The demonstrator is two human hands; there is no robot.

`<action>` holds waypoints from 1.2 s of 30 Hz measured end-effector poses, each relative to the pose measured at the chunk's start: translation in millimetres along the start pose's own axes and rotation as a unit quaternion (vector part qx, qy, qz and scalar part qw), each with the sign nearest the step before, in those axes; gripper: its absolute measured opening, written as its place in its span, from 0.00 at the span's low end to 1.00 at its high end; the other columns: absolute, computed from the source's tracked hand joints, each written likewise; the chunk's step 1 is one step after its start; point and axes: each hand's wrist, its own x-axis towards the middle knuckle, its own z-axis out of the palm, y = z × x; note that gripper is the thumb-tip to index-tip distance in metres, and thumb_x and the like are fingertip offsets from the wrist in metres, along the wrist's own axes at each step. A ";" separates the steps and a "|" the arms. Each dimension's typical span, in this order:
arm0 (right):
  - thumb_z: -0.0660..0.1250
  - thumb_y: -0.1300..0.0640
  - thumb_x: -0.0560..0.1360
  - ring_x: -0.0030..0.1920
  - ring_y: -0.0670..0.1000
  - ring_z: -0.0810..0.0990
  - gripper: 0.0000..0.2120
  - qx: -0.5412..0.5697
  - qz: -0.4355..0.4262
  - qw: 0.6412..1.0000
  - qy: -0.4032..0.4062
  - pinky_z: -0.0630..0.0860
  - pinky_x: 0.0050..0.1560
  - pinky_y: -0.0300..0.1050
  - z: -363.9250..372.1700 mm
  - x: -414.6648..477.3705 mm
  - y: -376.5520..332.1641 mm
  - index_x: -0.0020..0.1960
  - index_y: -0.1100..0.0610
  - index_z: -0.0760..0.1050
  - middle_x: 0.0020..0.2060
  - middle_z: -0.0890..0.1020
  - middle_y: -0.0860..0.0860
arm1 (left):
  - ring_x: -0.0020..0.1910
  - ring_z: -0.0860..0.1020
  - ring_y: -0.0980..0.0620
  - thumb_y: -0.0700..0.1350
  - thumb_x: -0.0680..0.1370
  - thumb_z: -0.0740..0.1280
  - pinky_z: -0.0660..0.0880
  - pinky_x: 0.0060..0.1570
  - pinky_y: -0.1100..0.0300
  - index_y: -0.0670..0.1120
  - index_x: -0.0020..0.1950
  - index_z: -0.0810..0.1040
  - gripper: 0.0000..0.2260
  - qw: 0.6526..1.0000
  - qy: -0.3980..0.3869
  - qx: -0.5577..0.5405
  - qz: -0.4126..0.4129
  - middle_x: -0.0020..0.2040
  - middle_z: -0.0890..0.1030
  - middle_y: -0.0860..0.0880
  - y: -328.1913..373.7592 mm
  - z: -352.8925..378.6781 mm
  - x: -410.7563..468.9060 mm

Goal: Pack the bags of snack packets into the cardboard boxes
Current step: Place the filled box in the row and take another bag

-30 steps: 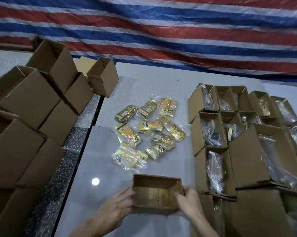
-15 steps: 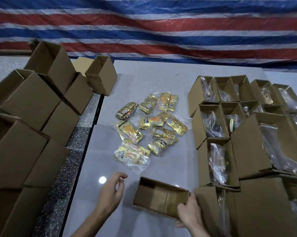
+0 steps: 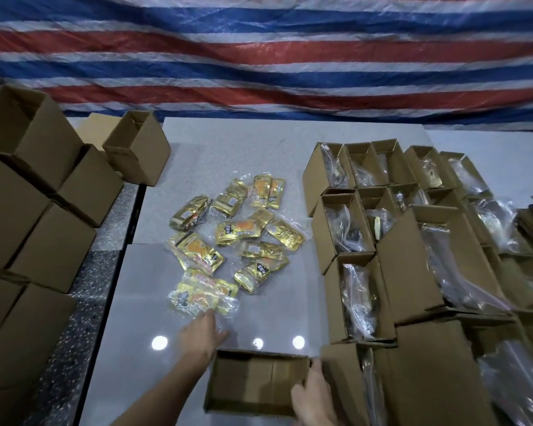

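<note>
An empty open cardboard box (image 3: 256, 381) stands on the grey table near the front edge. My right hand (image 3: 314, 395) grips its right wall. My left hand (image 3: 202, 335) stretches forward with straight fingers, its tips touching the clear plastic of the nearest bag of yellow snack packets (image 3: 202, 295). Several more clear bags of gold and yellow packets (image 3: 240, 230) lie scattered in the table's middle.
Several filled open boxes (image 3: 360, 299) with plastic bags inside stand in rows on the right. A stack of empty cardboard boxes (image 3: 31, 210) rises on the left, one more box (image 3: 137, 147) at the back left. A striped tarp (image 3: 259, 50) hangs behind.
My left hand let go of the empty box and reached forward to the nearest bag. The box slid nearer to me, my right hand still on it.
</note>
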 end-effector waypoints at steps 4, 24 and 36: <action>0.60 0.65 0.72 0.69 0.55 0.71 0.33 0.005 -0.006 1.000 -0.006 0.63 0.74 0.46 -4.1 1.8 0.9 0.75 0.52 0.58 0.67 0.73 0.55 | 0.55 0.79 0.47 0.58 0.77 0.66 0.73 0.50 0.54 0.50 0.60 0.71 0.17 0.999 -0.001 0.042 0.006 0.56 0.76 0.50 2.6 7.2 8.7; 0.54 0.67 0.74 0.42 0.54 0.78 0.18 0.026 -0.025 0.998 -0.048 0.82 0.27 0.50 -1.3 4.6 6.1 0.63 0.57 0.61 0.52 0.72 0.52 | 0.43 0.74 0.40 0.42 0.83 0.56 0.70 0.46 0.47 0.41 0.50 0.67 0.06 0.923 0.213 -0.313 -0.071 0.41 0.73 0.46 -23.4 -35.0 -16.3; 0.54 0.66 0.74 0.42 0.51 0.74 0.14 0.020 -0.029 0.998 -0.046 0.82 0.27 0.52 7.5 12.2 10.2 0.58 0.54 0.61 0.47 0.70 0.47 | 0.47 0.77 0.43 0.53 0.70 0.61 0.72 0.49 0.50 0.45 0.54 0.77 0.18 0.889 0.130 -0.434 -0.074 0.44 0.80 0.46 -30.7 -52.1 -68.8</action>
